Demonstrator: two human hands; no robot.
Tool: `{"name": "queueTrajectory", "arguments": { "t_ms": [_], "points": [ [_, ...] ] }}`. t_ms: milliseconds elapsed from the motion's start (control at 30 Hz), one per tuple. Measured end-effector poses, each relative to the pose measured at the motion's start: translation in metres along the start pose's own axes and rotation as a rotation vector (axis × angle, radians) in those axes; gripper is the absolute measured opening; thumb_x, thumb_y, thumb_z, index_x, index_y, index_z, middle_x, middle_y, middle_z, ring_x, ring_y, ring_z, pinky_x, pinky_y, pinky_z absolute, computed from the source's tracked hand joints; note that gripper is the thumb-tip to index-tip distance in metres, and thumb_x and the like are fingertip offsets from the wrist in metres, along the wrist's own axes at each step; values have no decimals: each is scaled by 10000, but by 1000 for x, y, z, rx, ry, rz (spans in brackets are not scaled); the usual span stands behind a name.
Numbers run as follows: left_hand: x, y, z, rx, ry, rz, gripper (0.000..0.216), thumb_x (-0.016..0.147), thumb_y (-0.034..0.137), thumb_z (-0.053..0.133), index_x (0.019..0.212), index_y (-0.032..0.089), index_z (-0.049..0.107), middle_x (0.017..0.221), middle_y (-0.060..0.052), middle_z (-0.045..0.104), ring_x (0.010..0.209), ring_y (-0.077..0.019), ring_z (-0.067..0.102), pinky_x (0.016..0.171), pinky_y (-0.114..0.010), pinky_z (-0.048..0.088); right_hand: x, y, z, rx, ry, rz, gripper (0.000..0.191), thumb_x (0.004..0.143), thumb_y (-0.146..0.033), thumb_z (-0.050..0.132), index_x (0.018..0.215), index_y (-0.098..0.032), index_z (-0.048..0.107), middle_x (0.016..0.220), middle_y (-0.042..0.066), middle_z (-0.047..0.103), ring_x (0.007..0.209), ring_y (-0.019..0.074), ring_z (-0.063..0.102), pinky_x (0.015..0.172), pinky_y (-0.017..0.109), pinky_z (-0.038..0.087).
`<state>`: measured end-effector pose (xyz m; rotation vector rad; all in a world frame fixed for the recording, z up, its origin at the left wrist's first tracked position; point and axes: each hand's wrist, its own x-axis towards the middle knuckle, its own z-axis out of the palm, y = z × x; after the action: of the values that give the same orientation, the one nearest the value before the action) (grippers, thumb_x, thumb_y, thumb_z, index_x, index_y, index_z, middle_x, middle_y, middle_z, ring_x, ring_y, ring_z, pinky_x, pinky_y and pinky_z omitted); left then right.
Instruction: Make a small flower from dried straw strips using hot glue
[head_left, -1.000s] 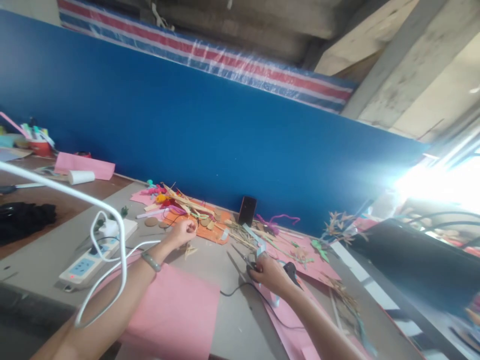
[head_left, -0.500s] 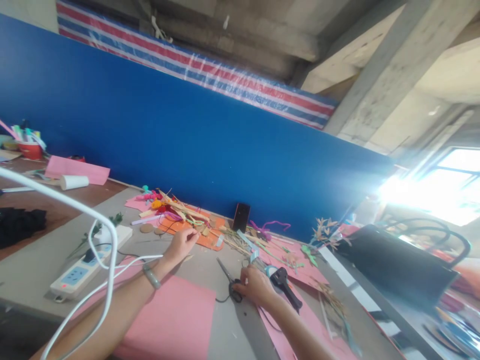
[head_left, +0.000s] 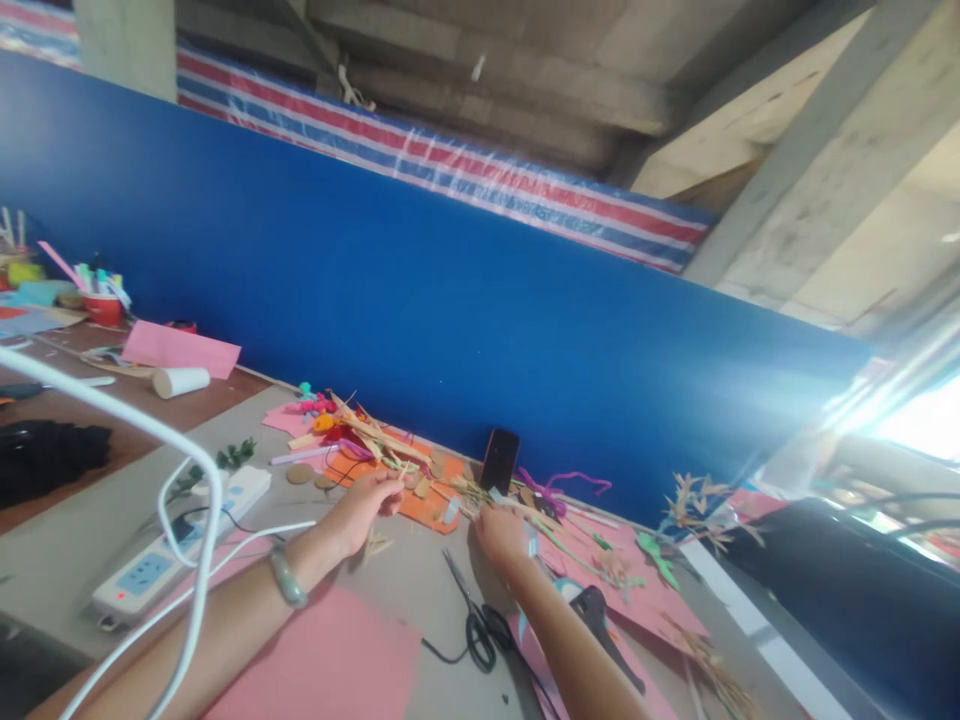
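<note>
My left hand (head_left: 369, 508) is pinched closed on a thin straw-coloured strip (head_left: 403, 473), whose tip pokes up past the fingers. Further right, my right hand (head_left: 501, 532) reaches to a bundle of dried stalks (head_left: 472, 493) below the phone (head_left: 500, 460). Its fingers are curled together, and whatever they hold is hidden. Black-handled scissors (head_left: 480, 632) lie on the table between my forearms, blades pointing away. Small straw pieces (head_left: 379, 545) lie just below my left hand. A black glue gun (head_left: 606, 635) rests beside my right forearm.
Pink paper (head_left: 337, 660) lies in front, and an orange sheet (head_left: 431, 512) at the back carries craft scraps. A white power strip (head_left: 184, 550) and looping white cable (head_left: 214, 520) are at left. A blue partition (head_left: 450, 300) stands behind. Purple wire (head_left: 559, 490) lies near the phone.
My right hand has left the scissors and moved forward to the dried stalks. The scissors now lie free with their handles apart. Straw pieces now show below my left hand. The view has shifted left.
</note>
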<state>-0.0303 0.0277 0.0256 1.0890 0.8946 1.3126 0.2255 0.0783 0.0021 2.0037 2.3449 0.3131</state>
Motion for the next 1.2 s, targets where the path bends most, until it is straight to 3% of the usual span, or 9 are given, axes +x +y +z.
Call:
{"name": "queueTrajectory", "arguments": {
  "t_ms": [267, 333, 467, 533, 633, 800, 933, 1133, 1200],
  "points": [
    [-7, -11, -6, 44, -84, -91, 226, 745, 350, 641, 822, 137, 649, 601, 28, 553, 509, -75, 460, 512, -194, 344, 7, 7, 7, 13, 39, -39, 251, 882, -136, 441, 820, -145, 684, 873, 130, 710, 864, 255, 637, 812, 353, 316],
    [-11, -9, -10, 89, -313, -202, 187, 740, 328, 665, 808, 153, 660, 591, 25, 580, 488, -78, 479, 493, -193, 363, 7, 9, 8, 28, 50, -39, 232, 876, -138, 452, 816, -153, 676, 867, 117, 708, 857, 245, 634, 801, 341, 312],
    [-23, -2, -25, 237, -1100, -633, 219, 676, 362, 769, 781, 176, 719, 634, -36, 662, 490, -142, 559, 457, -253, 425, 4, 9, 10, 68, 77, -30, 196, 868, -148, 475, 794, -159, 656, 842, 96, 703, 806, 223, 626, 789, 331, 305],
    [-30, -6, -30, 251, -1316, -823, 250, 670, 435, 767, 739, 197, 730, 662, -67, 683, 529, -216, 615, 459, -335, 476, 1, 8, 10, 92, 100, -20, 179, 859, -143, 485, 779, -159, 645, 821, 98, 695, 802, 223, 618, 784, 331, 303],
    [-40, -27, -31, 294, -1365, -836, 240, 613, 446, 797, 664, 219, 738, 568, -64, 668, 458, -239, 609, 397, -350, 473, -2, 8, 6, 140, 158, -1, 162, 843, -115, 483, 778, -153, 627, 811, 112, 674, 835, 243, 598, 782, 343, 299],
    [-39, -55, -33, 362, -1045, -500, 163, 463, 313, 846, 531, 260, 708, 451, 12, 636, 359, -170, 546, 355, -257, 418, -9, 4, -5, 294, 260, -9, 177, 857, -105, 432, 786, -151, 588, 823, 120, 633, 827, 248, 561, 764, 350, 311],
    [-34, -46, -40, 411, -1052, -386, 95, 519, 286, 800, 562, 252, 722, 457, 8, 642, 390, -169, 552, 392, -255, 414, -17, -12, -12, 504, 290, -105, 171, 870, -154, 422, 773, -174, 562, 768, 67, 608, 747, 202, 538, 700, 298, 351],
    [-37, -16, -28, 714, -1178, -446, 119, 661, 305, 682, 688, 222, 762, 590, -52, 702, 453, -194, 586, 397, -260, 396, -36, -56, -13, 803, 220, -243, 136, 894, -216, 439, 815, -193, 547, 664, -7, 574, 604, 136, 520, 580, 223, 377],
    [-37, -14, -18, 749, -1058, -381, 152, 699, 303, 643, 724, 206, 758, 602, -46, 700, 495, -190, 604, 424, -244, 399, -42, -70, -12, 871, 196, -249, 131, 901, -217, 433, 836, -198, 546, 663, -17, 565, 596, 127, 514, 568, 213, 375]
  ]
}}
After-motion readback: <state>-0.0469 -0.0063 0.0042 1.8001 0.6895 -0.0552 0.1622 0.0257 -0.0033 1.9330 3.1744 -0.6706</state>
